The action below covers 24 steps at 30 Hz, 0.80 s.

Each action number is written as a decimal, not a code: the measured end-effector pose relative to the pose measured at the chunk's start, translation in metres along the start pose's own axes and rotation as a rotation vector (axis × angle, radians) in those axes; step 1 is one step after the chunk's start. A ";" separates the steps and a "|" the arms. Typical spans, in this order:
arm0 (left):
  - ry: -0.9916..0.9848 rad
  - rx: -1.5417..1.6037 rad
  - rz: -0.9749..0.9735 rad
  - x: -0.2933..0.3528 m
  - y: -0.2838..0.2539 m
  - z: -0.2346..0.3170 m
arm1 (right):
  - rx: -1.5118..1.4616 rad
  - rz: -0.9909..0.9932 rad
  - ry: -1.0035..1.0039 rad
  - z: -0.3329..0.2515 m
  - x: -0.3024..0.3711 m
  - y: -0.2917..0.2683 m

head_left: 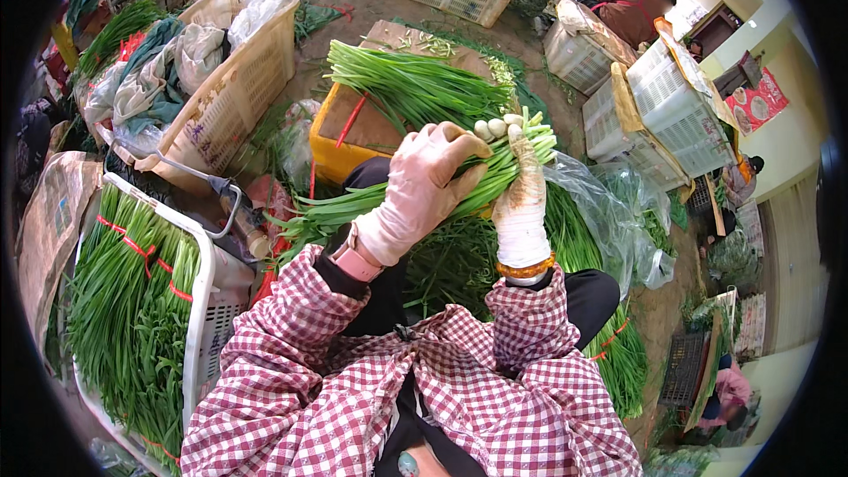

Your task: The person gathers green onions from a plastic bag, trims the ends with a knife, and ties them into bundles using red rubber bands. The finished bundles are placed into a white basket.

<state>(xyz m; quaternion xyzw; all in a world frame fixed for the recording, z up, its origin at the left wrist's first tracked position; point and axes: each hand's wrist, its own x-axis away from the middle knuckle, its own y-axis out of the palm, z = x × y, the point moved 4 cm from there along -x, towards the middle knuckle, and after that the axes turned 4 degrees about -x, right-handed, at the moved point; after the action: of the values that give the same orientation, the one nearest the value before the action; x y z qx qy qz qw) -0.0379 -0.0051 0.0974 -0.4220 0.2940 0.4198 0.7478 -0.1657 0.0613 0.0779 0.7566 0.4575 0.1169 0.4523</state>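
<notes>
Between my two gloved hands is a bunch of garlic chives (504, 162), its pale cut stem ends at the upper right and its green leaves trailing to the lower left. My left hand (430, 170), in a stained white glove, is closed around the leafy side. Near the stem ends, my right hand (523, 199) grips the bunch, its glove fingertips dirty. Just beyond them, a larger pile of chives (415, 81) lies on a brown board (382, 128) over a yellow crate (329, 148), with red ties hanging at its side.
A white crate (205, 300) of red-tied chive bundles (132, 300) stands at my left. Behind it is a beige crate (237, 97) with cloths and bags. Clear plastic (609, 212) and more chives (618, 362) lie at my right. Stacked crates (676, 106) and other people are farther off.
</notes>
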 end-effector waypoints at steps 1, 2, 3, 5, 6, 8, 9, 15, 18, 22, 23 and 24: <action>0.007 0.028 0.008 -0.004 0.003 0.001 | -0.014 0.004 -0.007 -0.003 0.000 -0.002; 0.014 0.058 -0.001 -0.009 0.006 0.002 | 0.021 0.008 -0.019 -0.009 0.000 -0.006; 0.023 0.088 -0.011 -0.013 0.010 0.003 | 0.048 -0.001 -0.028 -0.019 0.000 -0.009; 0.094 -0.017 0.034 -0.023 0.019 0.009 | 0.099 -0.003 -0.074 -0.045 -0.004 -0.010; 0.104 -0.066 0.057 -0.028 0.025 0.010 | 0.178 0.000 -0.114 -0.064 -0.004 -0.006; 0.151 -0.134 0.108 -0.038 0.030 0.004 | 0.677 0.023 -0.388 -0.127 0.002 0.020; 0.144 -0.201 0.087 -0.041 0.031 -0.003 | 0.738 0.115 -0.527 -0.159 0.011 0.034; -0.014 -0.328 -0.592 -0.041 0.048 -0.025 | 1.018 0.208 -0.555 -0.242 0.022 0.076; 0.184 0.399 -0.238 -0.045 0.068 0.023 | 1.028 0.002 -0.366 -0.176 0.015 0.039; -0.226 0.356 -0.138 -0.011 0.112 0.029 | 0.652 -0.062 -0.072 -0.103 -0.017 0.003; -0.490 0.544 -0.162 0.002 0.124 0.017 | 0.585 -0.084 -0.024 -0.090 -0.021 0.000; -0.415 0.408 -0.059 0.009 0.123 0.007 | 0.744 -0.063 -0.057 -0.081 -0.021 -0.005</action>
<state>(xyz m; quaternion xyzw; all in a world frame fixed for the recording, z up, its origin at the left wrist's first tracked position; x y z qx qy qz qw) -0.1404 0.0403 0.0465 -0.1763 0.2008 0.4075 0.8732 -0.2284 0.0924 0.1249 0.8577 0.4790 -0.0923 0.1625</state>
